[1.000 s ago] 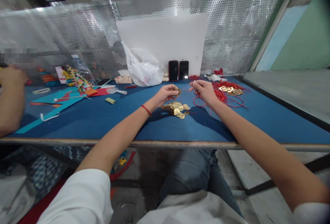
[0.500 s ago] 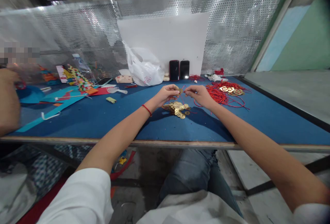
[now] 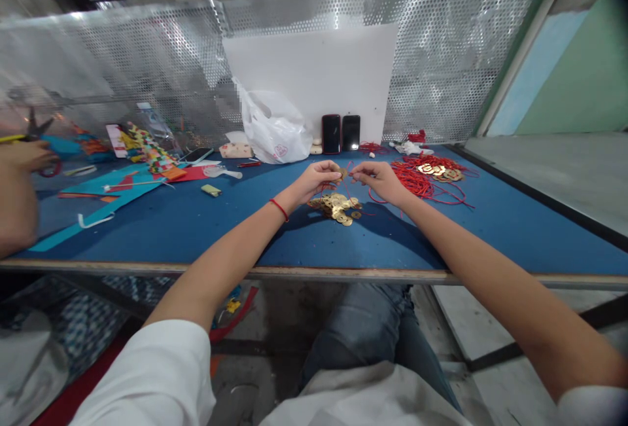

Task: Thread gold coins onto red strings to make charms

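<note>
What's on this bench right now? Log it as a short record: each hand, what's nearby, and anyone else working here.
Left hand: fingers pinch a gold coin
Right hand: fingers pinch a red thread
Left wrist: red band
Below hands: pile of gold coins on a blue table
Right of hands: tangle of red threads with coins
Far edge: two phones, white plastic bag
Other person: hand holding scissors
</note>
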Tool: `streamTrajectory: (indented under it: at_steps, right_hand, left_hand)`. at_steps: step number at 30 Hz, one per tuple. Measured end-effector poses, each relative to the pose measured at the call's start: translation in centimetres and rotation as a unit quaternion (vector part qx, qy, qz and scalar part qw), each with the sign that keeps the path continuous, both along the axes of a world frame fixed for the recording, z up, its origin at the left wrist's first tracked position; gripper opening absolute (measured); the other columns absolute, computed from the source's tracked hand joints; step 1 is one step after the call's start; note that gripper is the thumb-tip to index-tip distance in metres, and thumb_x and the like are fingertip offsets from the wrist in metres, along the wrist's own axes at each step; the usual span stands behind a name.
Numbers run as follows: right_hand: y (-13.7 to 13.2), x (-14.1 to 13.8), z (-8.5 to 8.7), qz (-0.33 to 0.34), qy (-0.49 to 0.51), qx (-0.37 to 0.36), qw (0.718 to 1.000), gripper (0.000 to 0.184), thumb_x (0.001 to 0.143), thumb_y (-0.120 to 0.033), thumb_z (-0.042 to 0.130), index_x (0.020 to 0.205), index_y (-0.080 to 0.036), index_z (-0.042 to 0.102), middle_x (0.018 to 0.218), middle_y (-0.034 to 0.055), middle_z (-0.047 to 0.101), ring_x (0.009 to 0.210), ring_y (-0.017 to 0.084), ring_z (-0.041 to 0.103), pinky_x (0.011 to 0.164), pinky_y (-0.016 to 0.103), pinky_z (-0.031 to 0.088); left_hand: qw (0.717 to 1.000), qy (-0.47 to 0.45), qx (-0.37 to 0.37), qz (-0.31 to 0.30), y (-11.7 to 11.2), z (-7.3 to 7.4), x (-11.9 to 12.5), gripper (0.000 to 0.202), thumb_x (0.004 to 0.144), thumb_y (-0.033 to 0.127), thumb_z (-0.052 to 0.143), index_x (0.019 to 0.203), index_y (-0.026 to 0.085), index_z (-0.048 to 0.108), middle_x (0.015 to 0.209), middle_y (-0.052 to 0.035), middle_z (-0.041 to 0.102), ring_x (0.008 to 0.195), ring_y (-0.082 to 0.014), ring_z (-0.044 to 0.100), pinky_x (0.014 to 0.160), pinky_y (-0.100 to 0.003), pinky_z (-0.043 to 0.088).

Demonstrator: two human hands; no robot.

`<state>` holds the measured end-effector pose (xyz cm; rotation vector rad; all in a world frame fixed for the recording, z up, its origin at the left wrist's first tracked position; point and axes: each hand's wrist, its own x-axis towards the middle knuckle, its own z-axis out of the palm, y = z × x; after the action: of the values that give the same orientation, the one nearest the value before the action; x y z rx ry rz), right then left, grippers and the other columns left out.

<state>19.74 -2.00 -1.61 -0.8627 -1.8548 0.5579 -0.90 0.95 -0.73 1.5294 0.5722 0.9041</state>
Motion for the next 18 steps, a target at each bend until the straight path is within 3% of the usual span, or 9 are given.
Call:
streamTrajectory:
  at_steps: [18]
  right_hand:
    - [-0.12, -0.34, -0.21, 0.026, -0.018, 0.033, 0.999, 0.02, 0.079, -0.035, 0.061, 0.081, -0.016, 0.068, 0.074, 0.0032, 0.067, 0.067, 0.015, 0.056, 0.067, 0.029, 0.042]
  left_hand:
    - [1.0, 0.011, -0.007, -0.014, -0.02, -0.27, 0.07, 0.025, 0.066, 0.023, 0.077, 0.08, 0.013, 0.06, 0.075, -0.0002, 0.062, 0.064, -0.0085, 0.058, 0.059, -0.021, 0.043]
